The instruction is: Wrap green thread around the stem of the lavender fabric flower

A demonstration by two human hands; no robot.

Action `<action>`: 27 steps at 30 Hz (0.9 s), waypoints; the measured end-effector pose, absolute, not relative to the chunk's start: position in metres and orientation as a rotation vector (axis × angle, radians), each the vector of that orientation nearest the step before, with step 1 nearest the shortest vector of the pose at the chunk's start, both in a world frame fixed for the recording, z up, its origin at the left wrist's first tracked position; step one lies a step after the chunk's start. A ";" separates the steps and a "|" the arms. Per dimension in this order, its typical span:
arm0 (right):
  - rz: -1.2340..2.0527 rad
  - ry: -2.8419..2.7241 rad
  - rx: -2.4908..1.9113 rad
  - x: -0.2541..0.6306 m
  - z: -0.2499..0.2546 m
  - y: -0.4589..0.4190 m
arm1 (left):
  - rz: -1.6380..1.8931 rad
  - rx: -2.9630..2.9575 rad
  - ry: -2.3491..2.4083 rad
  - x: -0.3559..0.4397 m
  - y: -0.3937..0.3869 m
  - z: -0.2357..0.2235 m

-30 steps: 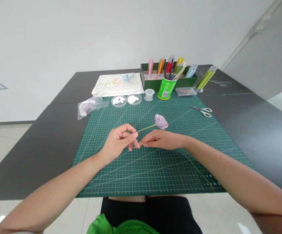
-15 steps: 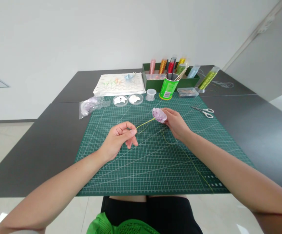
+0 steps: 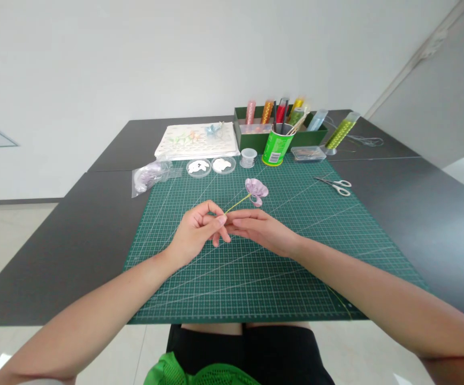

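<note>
Two forearms (image 3: 115, 302) are angled in over the green cutting mat (image 3: 232, 289), and the fingertips are set close together near its middle! By the left hand (image 3: 195, 230), the green stem (image 3: 237, 203) is pinched between thumb and forefinger, the other fingers loosely curled. The lilac flower (image 3: 257, 188) is held tilted at the stem's far end, beyond the right hand (image 3: 269, 232). That hand is held low, fingers stretched together toward the left fingertips; whether anything is gripped there cannot be told.
</note>
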State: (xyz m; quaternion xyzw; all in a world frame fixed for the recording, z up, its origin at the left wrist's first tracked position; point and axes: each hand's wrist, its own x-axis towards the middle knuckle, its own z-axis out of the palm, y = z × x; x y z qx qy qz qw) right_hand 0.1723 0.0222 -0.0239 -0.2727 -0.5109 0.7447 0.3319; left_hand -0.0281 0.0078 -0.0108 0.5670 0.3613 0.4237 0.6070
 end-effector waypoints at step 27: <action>1.193 -1.494 -1.168 0.159 -0.011 0.006 | 1.036 2.021 1.260 -0.026 -0.005 -0.015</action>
